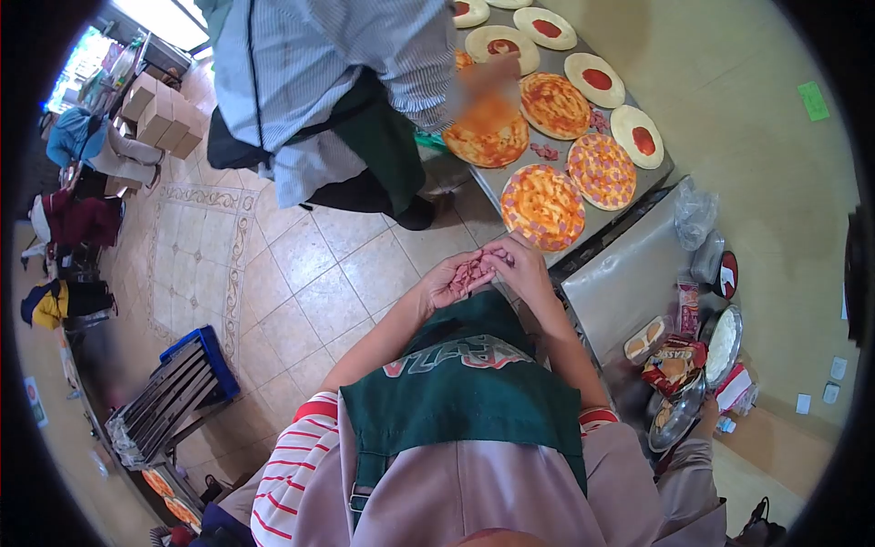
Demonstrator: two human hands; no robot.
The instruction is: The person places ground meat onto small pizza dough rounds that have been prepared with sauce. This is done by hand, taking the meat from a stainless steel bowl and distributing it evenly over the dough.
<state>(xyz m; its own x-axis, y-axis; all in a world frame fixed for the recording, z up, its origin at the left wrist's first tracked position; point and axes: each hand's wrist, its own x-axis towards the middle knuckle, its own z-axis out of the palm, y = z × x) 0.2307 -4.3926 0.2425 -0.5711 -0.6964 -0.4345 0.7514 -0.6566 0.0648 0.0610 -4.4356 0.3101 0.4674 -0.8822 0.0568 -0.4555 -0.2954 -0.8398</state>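
Diced pink meat [468, 274] fills the palm of my left hand [447, 281], whose fingers curl around it. My right hand [513, 264] is at the pile, its fingertips pinched together on some of the pieces. Both hands are above my green apron, near the table's front corner. Closest to them is a pizza [542, 208] with sauce, cheese and a few meat pieces. Another pizza [602, 171] beside it is covered in diced meat. Loose meat bits [544, 152] lie on the metal table between pizzas.
A co-worker in a striped shirt [319, 55] reaches over the pizzas at the left. Dough rounds with sauce [636, 137] line the table's far side. A metal surface [620, 283], packages [674, 365] and bowls [724, 346] are at the right. A blue-edged rack [196, 374] stands lower left.
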